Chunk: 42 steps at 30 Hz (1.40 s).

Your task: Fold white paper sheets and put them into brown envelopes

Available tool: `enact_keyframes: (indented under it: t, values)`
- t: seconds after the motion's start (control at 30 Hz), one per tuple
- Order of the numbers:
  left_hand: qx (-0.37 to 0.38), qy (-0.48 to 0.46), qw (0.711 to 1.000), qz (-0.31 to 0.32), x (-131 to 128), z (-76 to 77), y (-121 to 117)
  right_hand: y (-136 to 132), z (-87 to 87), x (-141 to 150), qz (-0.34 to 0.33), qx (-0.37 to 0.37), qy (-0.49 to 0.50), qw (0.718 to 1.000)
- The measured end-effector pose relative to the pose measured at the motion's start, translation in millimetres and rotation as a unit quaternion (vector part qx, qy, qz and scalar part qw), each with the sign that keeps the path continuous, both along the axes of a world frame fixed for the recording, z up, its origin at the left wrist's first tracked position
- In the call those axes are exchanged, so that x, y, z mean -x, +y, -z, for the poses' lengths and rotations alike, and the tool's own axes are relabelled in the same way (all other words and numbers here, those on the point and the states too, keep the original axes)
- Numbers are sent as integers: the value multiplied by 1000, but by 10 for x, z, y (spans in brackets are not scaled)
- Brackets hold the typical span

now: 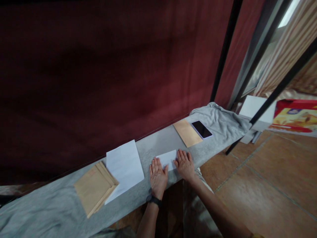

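Note:
A small white folded sheet of paper (167, 159) lies flat on the grey cloth-covered bench. My left hand (158, 177) rests on its left end, fingers stretched out and pointing away from me. On the right end lies my right hand (184, 165), palm down with the fingers extended. To the left is a larger white sheet of paper (125, 168). A stack of brown envelopes (95, 188) overlaps that sheet's left edge. A single tan envelope (187, 133) lies beyond my right hand, with a dark-screened phone (201, 129) beside it.
The narrow bench (146, 193) runs along a dark red curtain (123, 72). Dark poles (225, 53) stand at its right end. A white box (256, 107) and a red and yellow carton (297, 115) sit farther right, above the tiled floor (262, 178).

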<state>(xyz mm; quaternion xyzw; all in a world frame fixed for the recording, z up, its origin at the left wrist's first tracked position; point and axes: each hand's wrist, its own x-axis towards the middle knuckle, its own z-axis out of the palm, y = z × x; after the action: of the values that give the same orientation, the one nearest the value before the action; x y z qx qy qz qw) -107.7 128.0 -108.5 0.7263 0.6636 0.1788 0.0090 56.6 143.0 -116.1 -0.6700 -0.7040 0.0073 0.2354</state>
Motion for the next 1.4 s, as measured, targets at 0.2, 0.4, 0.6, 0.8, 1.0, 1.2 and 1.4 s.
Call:
enact_keyframes:
  t: [0.2,0.4,0.6,0.8,1.0,1.2,1.4]
  values:
    - [-19,54,998,1,15,52,-3,4,-99,252,-64,2,5,998]
    - [-19,115,993,-13,4,50,3,18,-43,220,-102,8,-25,994]
    - [-4,119,993,-27,12,-11,11,82,11,-9,-82,-11,-40,996]
    - [2,77,996,35,-174,-7,106,67,54,-32,-84,-13,-53,995]
    - [21,44,994,98,-436,72,203,68,92,-61,-101,5,-86,991]
    - [8,68,996,56,-269,86,218,82,101,-41,-90,6,-80,993]
    - [13,88,996,13,-67,34,161,90,99,-27,-80,-1,-70,994]
